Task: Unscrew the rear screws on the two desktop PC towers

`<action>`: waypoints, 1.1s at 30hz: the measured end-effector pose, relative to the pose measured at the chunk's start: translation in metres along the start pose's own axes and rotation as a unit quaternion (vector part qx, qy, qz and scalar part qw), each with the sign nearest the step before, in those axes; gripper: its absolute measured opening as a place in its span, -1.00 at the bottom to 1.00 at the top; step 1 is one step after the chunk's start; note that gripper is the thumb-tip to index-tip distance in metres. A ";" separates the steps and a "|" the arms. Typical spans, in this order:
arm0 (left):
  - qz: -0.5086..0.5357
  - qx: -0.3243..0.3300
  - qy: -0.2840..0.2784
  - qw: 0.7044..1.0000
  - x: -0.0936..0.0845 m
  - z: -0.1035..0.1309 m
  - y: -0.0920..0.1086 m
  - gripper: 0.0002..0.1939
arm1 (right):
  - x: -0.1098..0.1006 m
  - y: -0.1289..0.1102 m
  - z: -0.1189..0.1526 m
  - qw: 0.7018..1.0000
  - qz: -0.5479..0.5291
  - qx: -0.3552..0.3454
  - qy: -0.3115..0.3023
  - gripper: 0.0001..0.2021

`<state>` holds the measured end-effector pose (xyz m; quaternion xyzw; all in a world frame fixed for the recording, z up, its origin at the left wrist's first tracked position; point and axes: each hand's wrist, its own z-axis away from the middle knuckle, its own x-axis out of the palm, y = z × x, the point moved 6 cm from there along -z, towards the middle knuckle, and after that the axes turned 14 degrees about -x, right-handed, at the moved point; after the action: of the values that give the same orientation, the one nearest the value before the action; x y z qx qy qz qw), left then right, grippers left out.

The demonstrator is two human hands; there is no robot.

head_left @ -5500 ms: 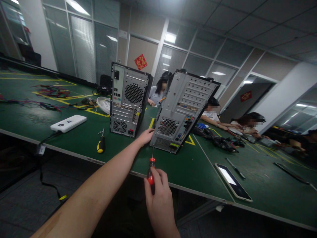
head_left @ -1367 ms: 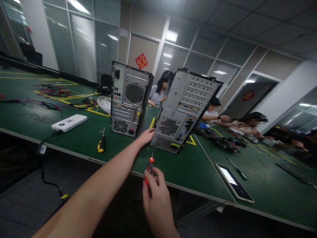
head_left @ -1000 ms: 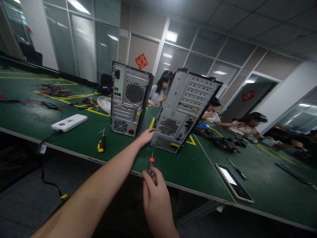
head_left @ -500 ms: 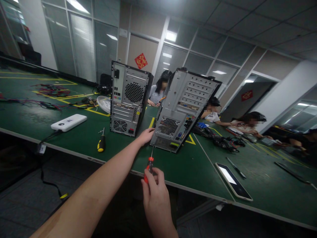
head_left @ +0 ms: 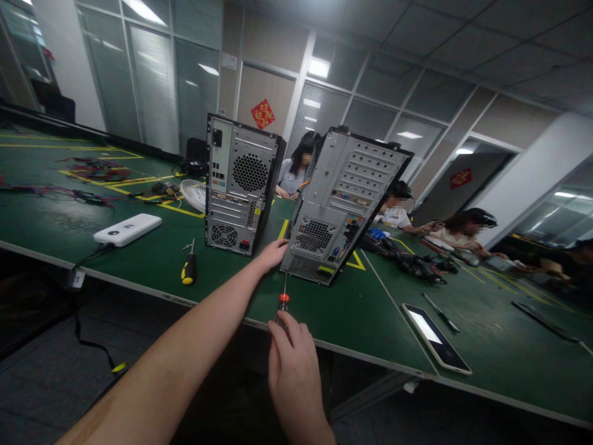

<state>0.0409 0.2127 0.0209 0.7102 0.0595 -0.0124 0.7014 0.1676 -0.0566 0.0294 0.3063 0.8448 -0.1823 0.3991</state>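
Observation:
My right hand is closed round the handle of a red and black screwdriver. Its thin shaft points away from me, the tip at the lower left corner of a grey computer tower seen from the back. This tower is tilted in view. Against its lower left side my left hand grips the case, with the fingertips partly hidden along the edge. A second computer tower stands upright to the left, its back also facing me. Left of that lies a yellow and black screwdriver.
A white power bank with a black cable lies on the green table at left. On the right are a phone-like device, a pen and bundled black cables. Several people sit across the table.
My right fingers have shifted round the screwdriver handle, and less of its red part shows. The left hand and both towers stay where they were.

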 end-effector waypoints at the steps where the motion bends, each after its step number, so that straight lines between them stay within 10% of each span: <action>1: 0.000 -0.002 0.000 1.000 0.000 0.000 0.000 -0.57 | 0.000 0.000 0.000 1.000 -0.004 0.004 0.008 -0.59; 33: -0.006 0.001 -0.011 1.000 0.001 -0.002 -0.002 -0.52 | 0.005 0.003 0.004 0.998 -0.027 0.056 0.008 -0.63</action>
<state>0.0412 0.2147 0.0189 0.7103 0.0559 -0.0250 0.7013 0.1692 -0.0552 0.0233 0.3068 0.8444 -0.2379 0.3692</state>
